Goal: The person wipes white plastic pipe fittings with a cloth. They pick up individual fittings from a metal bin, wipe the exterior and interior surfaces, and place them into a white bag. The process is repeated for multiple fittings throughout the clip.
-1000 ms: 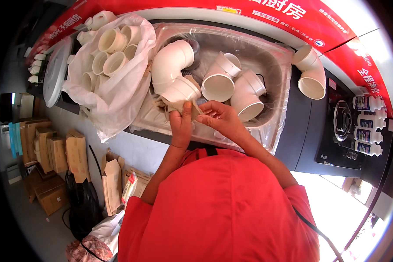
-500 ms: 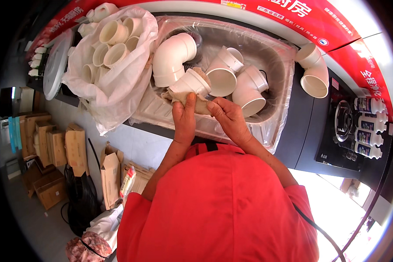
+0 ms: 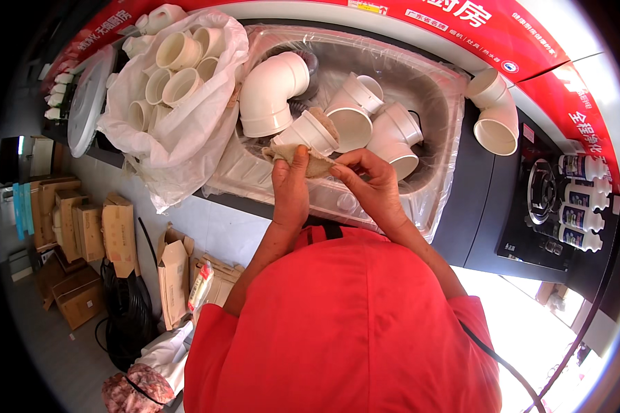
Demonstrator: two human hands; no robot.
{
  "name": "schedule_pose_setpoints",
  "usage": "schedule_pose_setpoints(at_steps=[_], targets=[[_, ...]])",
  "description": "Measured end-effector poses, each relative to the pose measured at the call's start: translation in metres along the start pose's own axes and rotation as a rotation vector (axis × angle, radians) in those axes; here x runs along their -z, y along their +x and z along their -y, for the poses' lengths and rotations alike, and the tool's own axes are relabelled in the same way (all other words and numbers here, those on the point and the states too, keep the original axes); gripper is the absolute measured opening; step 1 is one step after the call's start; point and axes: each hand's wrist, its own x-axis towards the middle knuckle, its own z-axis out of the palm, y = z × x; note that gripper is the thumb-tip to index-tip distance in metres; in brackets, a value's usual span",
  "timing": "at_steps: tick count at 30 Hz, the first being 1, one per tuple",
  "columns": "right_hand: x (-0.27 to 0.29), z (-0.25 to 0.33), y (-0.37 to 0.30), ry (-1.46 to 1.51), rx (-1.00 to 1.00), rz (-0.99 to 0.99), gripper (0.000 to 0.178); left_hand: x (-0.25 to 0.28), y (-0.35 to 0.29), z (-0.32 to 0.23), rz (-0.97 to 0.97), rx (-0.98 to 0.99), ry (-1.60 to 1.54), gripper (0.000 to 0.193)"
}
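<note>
My left hand (image 3: 292,184) is closed round the near side of a short white pipe fitting (image 3: 308,133), thumb up against it. A tan cloth (image 3: 315,164) wraps the fitting's lower edge, and some of it shows at the far right end. With thumb and fingers pinched, my right hand (image 3: 370,180) grips the cloth's right end. Close by in the plastic-covered steel sink (image 3: 442,138) lie a large white pipe elbow (image 3: 271,93), a pipe fitting with open mouths (image 3: 351,113) and another white fitting (image 3: 395,141). My left fingers are partly hidden.
Left of the sink, a white sack (image 3: 186,141) holds several pipe fittings. Another white elbow (image 3: 494,113) stands on the dark counter (image 3: 472,199) at right, near several white bottles (image 3: 582,206). Cardboard boxes (image 3: 83,296) and a black coil (image 3: 127,323) are on the floor at left.
The held fitting has tilted and shifted slightly right. My right hand has moved a little right, drawing back from the left hand while keeping the cloth's end.
</note>
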Motion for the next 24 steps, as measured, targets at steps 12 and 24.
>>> schedule_pose_setpoints(at_steps=[12, 24], targets=[[0.057, 0.037, 0.008, -0.367, 0.3, 0.045, 0.045, 0.043, 0.016, 0.0, 0.107, 0.391, -0.419, 0.033], [0.035, 0.023, 0.002, -0.519, 0.358, 0.252, 0.073, 0.038, -0.001, -0.014, 0.358, 0.527, -0.256, 0.036]])
